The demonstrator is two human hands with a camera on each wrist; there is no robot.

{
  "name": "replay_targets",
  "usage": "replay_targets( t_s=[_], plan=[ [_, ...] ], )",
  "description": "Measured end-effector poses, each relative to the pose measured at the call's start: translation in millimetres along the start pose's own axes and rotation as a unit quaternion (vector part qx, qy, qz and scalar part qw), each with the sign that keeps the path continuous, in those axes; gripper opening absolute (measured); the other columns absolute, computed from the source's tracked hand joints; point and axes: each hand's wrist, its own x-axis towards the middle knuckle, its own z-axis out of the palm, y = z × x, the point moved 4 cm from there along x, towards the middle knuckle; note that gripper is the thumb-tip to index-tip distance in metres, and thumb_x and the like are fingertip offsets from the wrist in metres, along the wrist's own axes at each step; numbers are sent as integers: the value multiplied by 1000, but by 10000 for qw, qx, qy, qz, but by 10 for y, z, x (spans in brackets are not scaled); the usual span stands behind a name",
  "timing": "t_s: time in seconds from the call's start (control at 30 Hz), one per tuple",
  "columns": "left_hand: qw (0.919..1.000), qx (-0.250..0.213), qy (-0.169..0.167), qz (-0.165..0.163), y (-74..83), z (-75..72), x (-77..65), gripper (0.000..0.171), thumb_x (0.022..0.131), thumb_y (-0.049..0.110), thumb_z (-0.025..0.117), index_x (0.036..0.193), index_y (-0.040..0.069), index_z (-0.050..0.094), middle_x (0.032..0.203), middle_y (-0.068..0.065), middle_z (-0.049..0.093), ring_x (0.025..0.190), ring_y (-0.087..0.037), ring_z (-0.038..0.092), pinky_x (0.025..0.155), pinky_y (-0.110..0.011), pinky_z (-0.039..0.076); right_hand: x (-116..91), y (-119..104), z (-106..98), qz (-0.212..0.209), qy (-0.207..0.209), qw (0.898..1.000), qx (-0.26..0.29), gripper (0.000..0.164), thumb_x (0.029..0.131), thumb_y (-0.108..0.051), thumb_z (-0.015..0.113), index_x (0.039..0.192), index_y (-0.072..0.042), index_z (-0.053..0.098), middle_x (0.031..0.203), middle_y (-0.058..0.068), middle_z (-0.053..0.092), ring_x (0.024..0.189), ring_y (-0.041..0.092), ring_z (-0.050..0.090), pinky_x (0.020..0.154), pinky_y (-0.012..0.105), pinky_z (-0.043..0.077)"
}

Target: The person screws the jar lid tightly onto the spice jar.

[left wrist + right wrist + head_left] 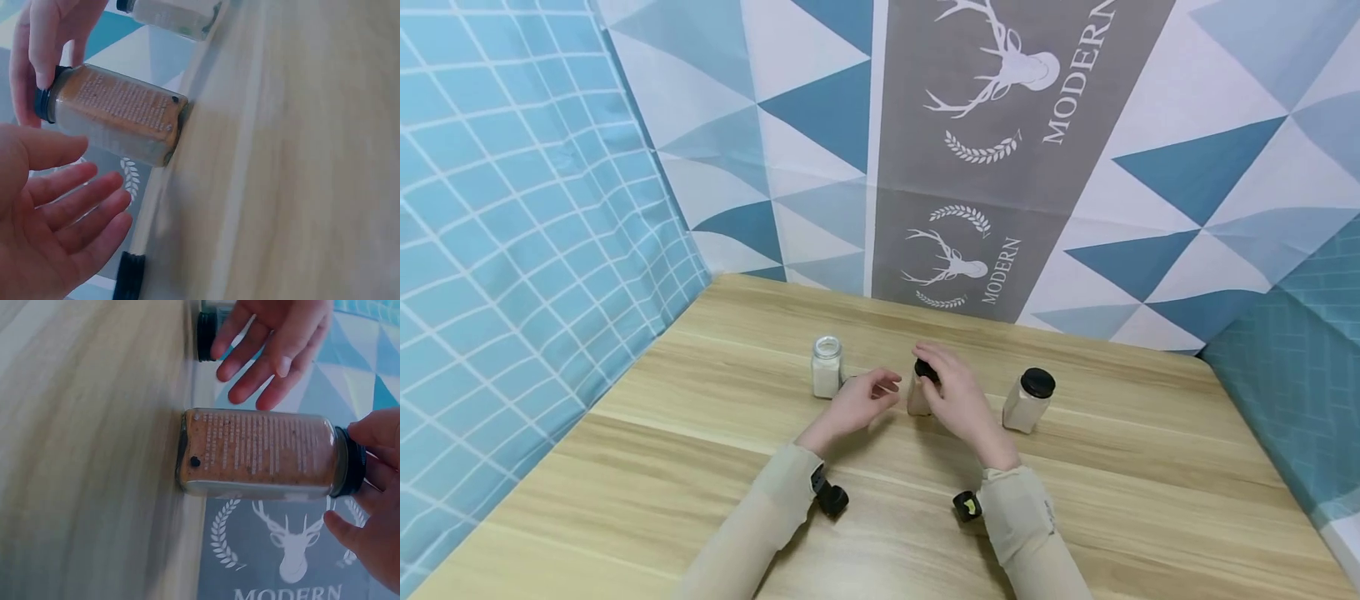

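Note:
The middle glass jar [262, 453], filled with orange-brown powder, stands upright on the table. My right hand [958, 400] holds its black lid [350, 462] from above, with thumb and fingers around the rim. A short gap separates the jar from my left hand [69, 219], whose relaxed fingers are loosely bent and empty. Left of that hand stands a lidless glass jar [827, 371] with pale contents. A loose black lid [130, 275] shows in the left wrist view, mostly hidden from the head view by my left hand.
Another jar with a black cap [1028, 402] stands to the right of my right hand. The wooden table [700, 467] ends at a patterned cloth backdrop [820, 125] behind, and a blue gridded cloth [512, 208] hangs along the left edge.

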Motion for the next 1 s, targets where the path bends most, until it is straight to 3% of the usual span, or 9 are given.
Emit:
replay_targets(
  t_s=[0.17, 0.3, 0.47, 0.6, 0.77, 0.87, 1.0],
  plan=[
    [9989, 273, 384, -23, 1, -96, -94, 24, 87, 12, 58, 109, 4, 60, 95, -5, 66, 84, -16, 62, 76, -31, 50, 46, -87, 49, -304, -106, 9973, -666, 33, 86, -5, 55, 119, -3, 58, 128, 12, 54, 123, 28, 45, 105, 48, 29],
    [9985, 276, 465, -30, -29, -147, -152, 26, 86, 11, 58, 111, 2, 59, 89, -3, 65, 78, -12, 60, 71, -28, 50, 80, -126, 85, -412, -228, 9910, -1250, 31, 86, -7, 55, 117, -6, 60, 127, 9, 55, 123, 26, 45, 107, 47, 26],
    [9955, 756, 541, 182, -31, -191, -224, 22, 85, 8, 60, 106, 2, 61, 83, -1, 66, 75, -11, 60, 69, -27, 50, 106, -204, 130, -850, -210, 9825, -1647, 28, 85, -8, 56, 113, -9, 62, 119, 5, 60, 118, 22, 50, 110, 44, 22],
    [9893, 1320, 512, 345, 30, -251, -274, 17, 83, 9, 63, 99, 3, 63, 82, -1, 66, 75, -12, 61, 69, -29, 51, 112, -286, 174, -1125, -67, 9809, -1586, 24, 83, -5, 58, 106, -10, 65, 106, 3, 66, 105, 18, 58, 110, 42, 23],
    [9819, 1859, 38, 365, 83, -344, -333, 19, 83, 14, 64, 100, 5, 63, 89, -6, 68, 81, -18, 64, 73, -34, 52, 134, -395, 262, -1210, -216, 9865, -1085, 23, 84, -4, 57, 104, -10, 65, 101, 0, 68, 96, 13, 61, 106, 37, 31],
    [9782, 2041, -225, 323, 79, -409, -351, 22, 84, 18, 64, 103, 7, 64, 92, -7, 67, 83, -19, 63, 72, -36, 51, 143, -433, 302, -1060, -317, 9920, -601, 23, 85, -3, 55, 105, -10, 66, 102, -1, 68, 97, 13, 62, 99, 32, 40],
    [9794, 1972, -417, 82, 19, -507, -360, 21, 85, 19, 63, 101, 6, 65, 90, -6, 67, 81, -17, 62, 71, -34, 50, 154, -446, 344, -586, -569, 9965, -158, 24, 86, -4, 55, 107, -12, 65, 105, 0, 66, 102, 14, 60, 90, 30, 46]
  ],
)
